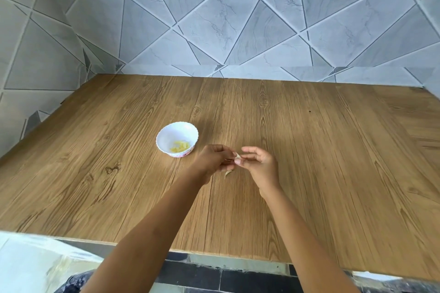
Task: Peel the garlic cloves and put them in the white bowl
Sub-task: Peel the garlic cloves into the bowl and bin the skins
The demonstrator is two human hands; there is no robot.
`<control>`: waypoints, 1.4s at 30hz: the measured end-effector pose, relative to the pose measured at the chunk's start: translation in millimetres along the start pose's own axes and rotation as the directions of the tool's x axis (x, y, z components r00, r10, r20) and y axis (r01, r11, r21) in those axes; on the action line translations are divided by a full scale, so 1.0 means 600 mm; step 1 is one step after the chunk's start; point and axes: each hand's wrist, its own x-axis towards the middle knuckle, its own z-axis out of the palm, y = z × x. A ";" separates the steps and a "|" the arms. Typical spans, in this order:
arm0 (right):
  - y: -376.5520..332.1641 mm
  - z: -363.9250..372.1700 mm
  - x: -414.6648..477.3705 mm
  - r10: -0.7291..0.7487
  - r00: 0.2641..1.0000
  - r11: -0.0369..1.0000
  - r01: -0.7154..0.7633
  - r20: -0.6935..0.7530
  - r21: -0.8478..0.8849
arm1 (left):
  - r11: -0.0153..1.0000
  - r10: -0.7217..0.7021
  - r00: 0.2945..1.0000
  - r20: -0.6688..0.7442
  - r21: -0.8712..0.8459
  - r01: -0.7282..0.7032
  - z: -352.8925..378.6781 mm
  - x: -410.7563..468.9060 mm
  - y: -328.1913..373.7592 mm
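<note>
Head view. Wooden surface point(309, 150) set against a grey tiled wall point(214, 26).

White bowl point(175, 131) stands left of centre, upright, scalloped rim. Several yellowish peeled cloves point(180, 147) lie in its bottom.

Both hands meet just right of the bowl, on its near side and not touching it. Left hand point(212, 162): fingers curled, gripping a pale garlic clove point(237, 156) at their tips. Right hand point(259, 164): thumb and forefinger pinch the same clove from the right, the other fingers loosely bent. The clove is between the two hands, above the surface.

A thin strip of skin point(228, 173) shows just below the left fingers. Cannot tell whether it hangs or lies on the surface.
</note>
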 end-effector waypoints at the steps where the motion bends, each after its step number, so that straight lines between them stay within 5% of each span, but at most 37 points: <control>1: 0.000 -0.001 0.001 0.011 1.000 0.999 -0.011 0.003 0.036 | 1.000 0.003 1.000 -0.021 -0.017 -0.004 0.001 -0.002 0.000; 5: 0.006 -0.009 0.004 0.055 0.998 0.991 -0.051 -0.028 0.125 | 0.999 0.025 0.993 -0.113 -0.045 -0.030 -0.003 -0.010 0.002; 8: 0.021 -0.010 0.011 -0.092 0.994 0.985 0.082 -0.061 -0.151 | 0.997 0.073 0.979 -0.192 -0.001 -0.075 -0.014 -0.018 0.002; 11: 0.035 0.004 0.013 -0.238 0.971 0.850 0.209 0.001 -0.483 | 0.988 0.112 0.976 -0.184 0.130 -0.089 -0.027 -0.038 -0.005; 15: 0.068 0.015 0.016 -0.340 0.940 0.688 0.275 0.037 -0.671 | 0.950 0.174 0.965 -0.196 0.292 -0.112 -0.047 -0.066 -0.022; 21: 0.068 0.015 -0.033 -0.442 0.897 0.701 0.339 -0.009 -0.627 | 0.906 0.186 0.957 -0.220 0.416 -0.081 -0.075 -0.105 -0.049; 25: 0.073 0.047 -0.093 -0.439 0.895 0.710 0.402 0.083 -0.578 | 0.906 0.186 0.962 -0.199 0.414 -0.089 -0.094 -0.129 -0.059; 30: 0.096 0.088 -0.149 -0.475 0.855 0.533 0.468 0.208 -0.705 | 0.923 0.138 0.986 -0.092 0.373 -0.094 -0.129 -0.147 -0.062; 35: 0.098 0.112 -0.175 -0.434 0.879 0.380 0.378 0.198 -0.844 | 0.881 0.067 0.998 0.019 0.469 -0.069 -0.154 -0.145 -0.071; 42: 0.092 0.112 -0.179 -0.372 0.905 0.415 0.359 0.204 -0.836 | 0.811 0.016 0.997 0.077 0.582 -0.058 -0.155 -0.138 -0.063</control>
